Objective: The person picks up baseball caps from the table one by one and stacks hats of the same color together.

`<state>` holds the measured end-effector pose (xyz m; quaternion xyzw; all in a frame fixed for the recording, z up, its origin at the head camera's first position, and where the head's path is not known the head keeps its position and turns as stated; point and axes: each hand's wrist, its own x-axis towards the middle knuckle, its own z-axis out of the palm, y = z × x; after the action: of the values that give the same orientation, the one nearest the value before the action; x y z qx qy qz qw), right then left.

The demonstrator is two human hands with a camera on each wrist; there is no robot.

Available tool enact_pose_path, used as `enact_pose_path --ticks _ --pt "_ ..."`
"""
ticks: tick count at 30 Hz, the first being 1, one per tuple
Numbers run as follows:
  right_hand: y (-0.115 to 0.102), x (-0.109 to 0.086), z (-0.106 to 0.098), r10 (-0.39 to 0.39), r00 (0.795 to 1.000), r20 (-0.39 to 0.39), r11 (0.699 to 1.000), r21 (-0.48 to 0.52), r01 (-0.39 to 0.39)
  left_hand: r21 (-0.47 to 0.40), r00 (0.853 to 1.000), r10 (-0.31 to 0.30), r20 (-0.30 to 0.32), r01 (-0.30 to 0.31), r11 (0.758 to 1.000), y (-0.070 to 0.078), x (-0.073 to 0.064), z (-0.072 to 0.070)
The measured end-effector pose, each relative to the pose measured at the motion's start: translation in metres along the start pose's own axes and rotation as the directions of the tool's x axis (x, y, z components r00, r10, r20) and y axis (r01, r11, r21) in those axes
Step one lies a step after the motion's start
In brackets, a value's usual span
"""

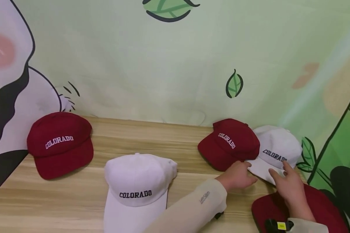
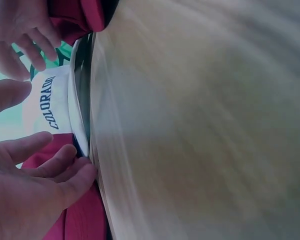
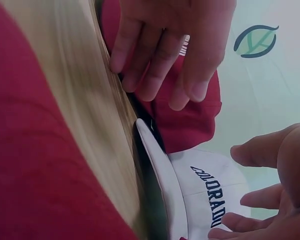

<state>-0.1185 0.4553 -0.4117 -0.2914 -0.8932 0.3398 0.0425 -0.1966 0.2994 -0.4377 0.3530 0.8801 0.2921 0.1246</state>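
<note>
A leaf-print backdrop (image 1: 134,71) rose behind the wooden tabletop (image 1: 145,137), meeting it along the rear edge. Wood grain showed in a broad stretch along that edge, between the left and rear burgundy caps, and in a narrower lane between the front white cap and the right-hand group, where the pale left sleeve crossed.

The right burgundy cap (image 1: 320,207) lay over the right edge toward the front, partly out of frame and partly behind an arm. The front white COLORADO cap (image 1: 140,186) sat left of centre, its brim running toward the front edge. The left burgundy COLORADO cap (image 1: 61,147) filled the rear left corner, leaning past the side edge.

Near the rear right corner was the rear burgundy COLORADO cap (image 1: 230,142), overlapping in view the side of the rear white COLORADO cap (image 1: 275,145), which stood in the corner itself, brim facing front.

The left hand (image 1: 239,176) was at the meeting of those two brims, fingers loose, thumb well apart. The right hand (image 1: 291,189) was before the rear white cap, thumb and fingers widely parted, gripping nothing; whether either hand touched fabric could not be told.
</note>
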Motion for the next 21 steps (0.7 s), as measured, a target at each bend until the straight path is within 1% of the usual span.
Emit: enact_pose_path --ticks 5,9,12,17,21 --pt "0.001 0.005 -0.002 -0.001 1.0 -0.002 1.0 -0.012 0.001 0.021 0.999 0.029 -0.02 -0.029 0.999 0.004 0.008 0.005" --pt "0.003 0.008 -0.002 -0.003 1.0 -0.005 1.0 -0.004 0.003 0.051 0.999 0.046 -0.005 -0.046 0.998 0.008 0.012 0.008" --pt "0.003 0.01 -0.003 -0.003 1.0 -0.011 1.0 -0.001 0.003 0.069 0.999 0.047 0.0 -0.047 0.996 0.01 0.015 0.012" --pt "0.004 0.013 -0.003 0.008 1.0 -0.024 1.0 0.0 -0.008 0.052 0.998 0.056 -0.004 -0.055 0.997 0.013 0.02 0.017" --pt "0.003 0.017 0.002 -0.005 1.0 -0.008 1.0 0.0 0.005 0.035 0.999 0.034 -0.017 -0.033 0.999 0.011 0.023 0.018"
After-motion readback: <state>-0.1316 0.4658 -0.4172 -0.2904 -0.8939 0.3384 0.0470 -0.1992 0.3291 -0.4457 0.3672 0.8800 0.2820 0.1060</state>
